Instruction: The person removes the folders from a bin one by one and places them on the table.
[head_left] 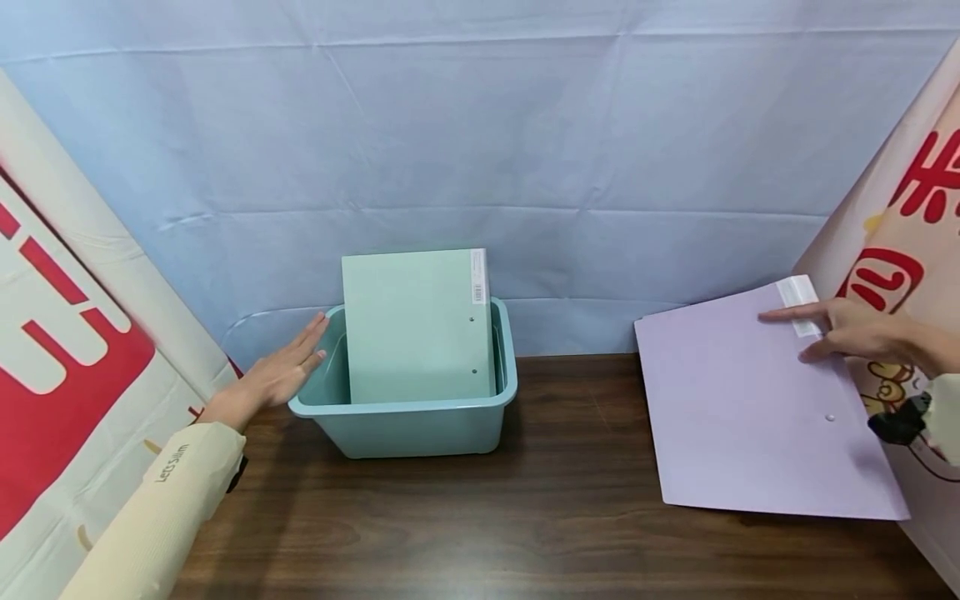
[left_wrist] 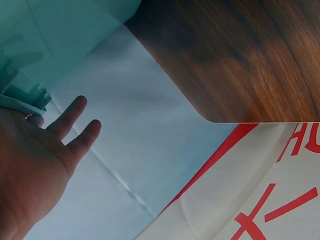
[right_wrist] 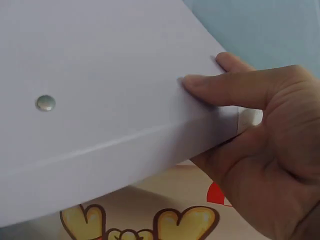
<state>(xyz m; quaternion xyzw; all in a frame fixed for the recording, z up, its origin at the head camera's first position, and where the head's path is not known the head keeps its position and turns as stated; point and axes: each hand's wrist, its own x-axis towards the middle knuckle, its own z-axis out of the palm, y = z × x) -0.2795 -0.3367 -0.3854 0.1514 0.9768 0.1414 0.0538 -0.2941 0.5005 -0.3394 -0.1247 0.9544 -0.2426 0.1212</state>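
Purple folder [head_left: 727,417] in hand, green folder [head_left: 408,333] in tub [head_left: 408,433]

Purple folder: one, at the right end of the wooden table [head_left: 570,517], well apart from the tub. Flat face upward, bearing a metal rivet [head_left: 829,417] and a white label [head_left: 797,292] at the top corner.

Right hand [head_left: 862,329]: clamped on the purple folder at its right edge, near the label; two digits lie on the face, the rest pass round the edge and are partly hidden.

Left hand [head_left: 277,371]: holds nothing; fingers straight, some slightly apart, at the tub's left rim. Contact cannot be told for certain.

Green folder: one, standing in the tub, its upper part above the rim.

Handling notes, by judgement: the grip sits near one corner, so the far side may sag or swing. Best kept firm along the stiff edge, digits flat to spare the cover a crease, the turn slow, the lower edge clear of the table. A steadying left hand would keep the light-looking tub from sliding.
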